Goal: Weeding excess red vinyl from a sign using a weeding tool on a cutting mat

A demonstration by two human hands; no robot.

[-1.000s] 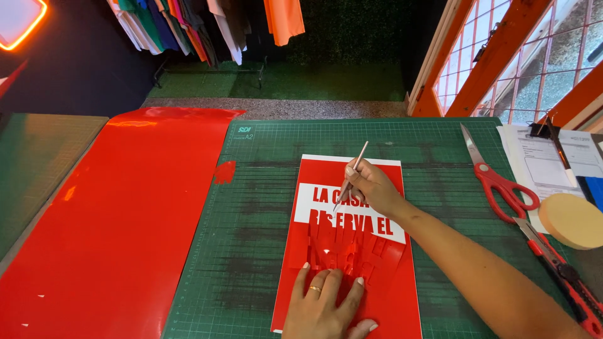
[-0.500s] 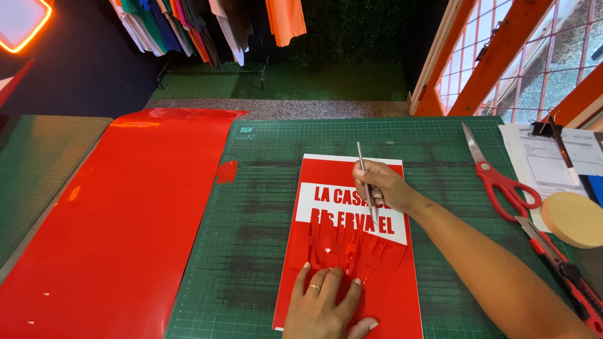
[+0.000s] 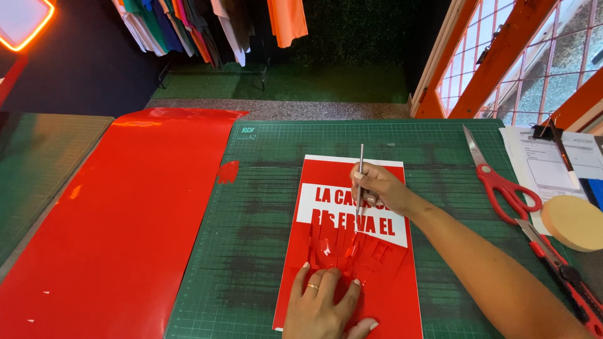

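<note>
**A:** Start at the left. What lies there?

**B:** A long red vinyl sheet (image 3: 125,220) spread flat, its right edge over the left side of the green cutting mat (image 3: 251,251). A small red scrap (image 3: 228,171) sits on the mat just beside that edge.

**A:** And the piece being worked on?

**B:** A red vinyl sign (image 3: 383,301) with white lettering lies flat near the middle of the mat, long side running away from the person. Part of its red film (image 3: 342,248) is lifted and crumpled just below the white band.

**A:** Where are the hands against it?

**B:** The left hand (image 3: 323,307) lies palm down on the sign's lower part, fingers spread and flat, pressing it, grasping nothing; there is a ring on one finger. The loose film is just beyond its fingertips. The right hand (image 3: 380,188) is over the white band, fingers pinched shut round thin metal tweezers (image 3: 360,182), held nearly upright with the tip down at the lettering.

**A:** Farther right?

**B:** Red-handled scissors (image 3: 502,182), a red utility knife (image 3: 559,267), a round tan pad (image 3: 575,223) and a clipboard with papers (image 3: 546,157), all well apart from the hands.
</note>
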